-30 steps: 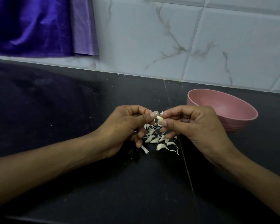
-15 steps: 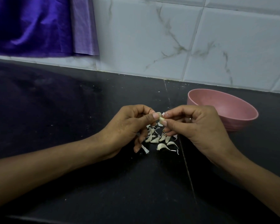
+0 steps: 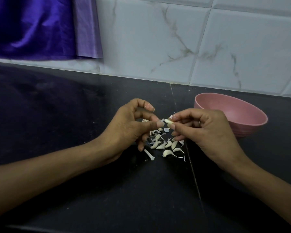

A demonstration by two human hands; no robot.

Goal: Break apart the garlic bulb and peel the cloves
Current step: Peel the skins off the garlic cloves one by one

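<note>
White garlic bits lay in a little pile on the black counter, right under my two hands. The bulb was already broken up, because I could see no whole bulb, only loose cloves and thin scraps of skin mixed together. I could not tell for sure which cloves in the pile were peeled and which were not. My right hand pinched one clove between the thumb and the first finger, up above the pile. My left hand was just beside it, with its thumb and fingers curled in toward the clove's tip, where a tiny flake of skin stuck out. I think I was pulling the skin off that clove, but I could not tell if my left fingers really had hold of the flake. The pink bowl sat near my right hand, by the wall, and I could see nothing in the part of it that showed. So I think the breaking was done, and the peeling was partly done. The cloves in the pile probably needed checking, and the peeled ones likely belonged in the bowl.
</note>
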